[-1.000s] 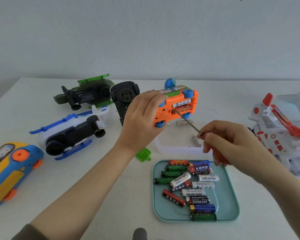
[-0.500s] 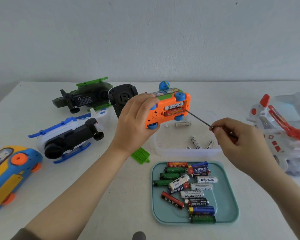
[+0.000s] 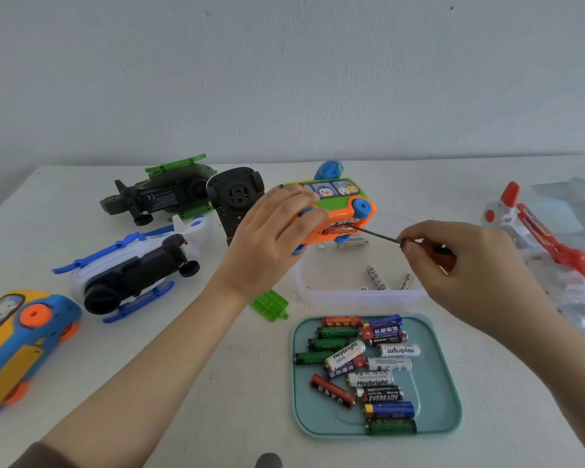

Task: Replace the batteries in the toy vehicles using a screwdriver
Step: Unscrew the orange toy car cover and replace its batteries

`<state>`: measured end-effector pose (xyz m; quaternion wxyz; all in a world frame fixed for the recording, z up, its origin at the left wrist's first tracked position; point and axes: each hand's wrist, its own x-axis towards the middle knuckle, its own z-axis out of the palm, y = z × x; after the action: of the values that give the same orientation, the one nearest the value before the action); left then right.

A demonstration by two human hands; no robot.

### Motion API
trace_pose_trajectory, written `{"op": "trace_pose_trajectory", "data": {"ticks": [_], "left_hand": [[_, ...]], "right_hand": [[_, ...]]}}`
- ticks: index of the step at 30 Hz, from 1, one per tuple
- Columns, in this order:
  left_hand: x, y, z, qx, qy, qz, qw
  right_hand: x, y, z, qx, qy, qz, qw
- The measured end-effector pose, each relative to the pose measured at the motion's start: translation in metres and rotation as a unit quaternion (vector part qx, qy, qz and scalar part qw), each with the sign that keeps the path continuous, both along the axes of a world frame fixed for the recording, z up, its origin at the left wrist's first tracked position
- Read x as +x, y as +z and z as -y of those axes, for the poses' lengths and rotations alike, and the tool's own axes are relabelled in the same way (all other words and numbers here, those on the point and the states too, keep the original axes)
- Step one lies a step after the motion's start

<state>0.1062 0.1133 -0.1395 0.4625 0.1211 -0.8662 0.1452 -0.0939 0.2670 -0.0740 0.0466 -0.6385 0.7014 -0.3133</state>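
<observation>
Bus [image 3: 339, 205] now tipped; right hand [image 3: 461, 265] pinches screwdriver [image 3: 375, 234]

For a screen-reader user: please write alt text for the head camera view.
The left hand holds an orange toy bus while the right hand pokes a screwdriver into its battery compartment. A teal tray of loose batteries lies nearer the camera.

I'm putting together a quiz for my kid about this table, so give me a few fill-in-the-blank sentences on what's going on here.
The left hand grips a toy bus with an ____ base.
The right hand pinches a screwdriver by its ____ handle.
The batteries marked Heybright are ____.
The green cover lies on the table, nearer the ____ hand.
Missing words: orange, red, white, left.
</observation>
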Motion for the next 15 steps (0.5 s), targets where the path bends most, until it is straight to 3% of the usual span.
{"op": "trace_pose_trajectory", "data": {"ticks": [8,11,15], "left_hand": [[-0.002,0.001,0.002,-0.03,-0.01,0.001,1.0],[-0.001,0.003,0.0,0.002,0.003,-0.011,1.0],[0.002,0.007,-0.009,0.115,0.051,-0.072,0.989]], "right_hand": [[0.008,0.01,0.009,0.038,0.022,-0.124,0.991],[0.006,0.011,0.007,0.042,0.023,-0.102,0.994],[0.001,0.009,0.002,-0.005,0.008,0.023,1.0]]}}
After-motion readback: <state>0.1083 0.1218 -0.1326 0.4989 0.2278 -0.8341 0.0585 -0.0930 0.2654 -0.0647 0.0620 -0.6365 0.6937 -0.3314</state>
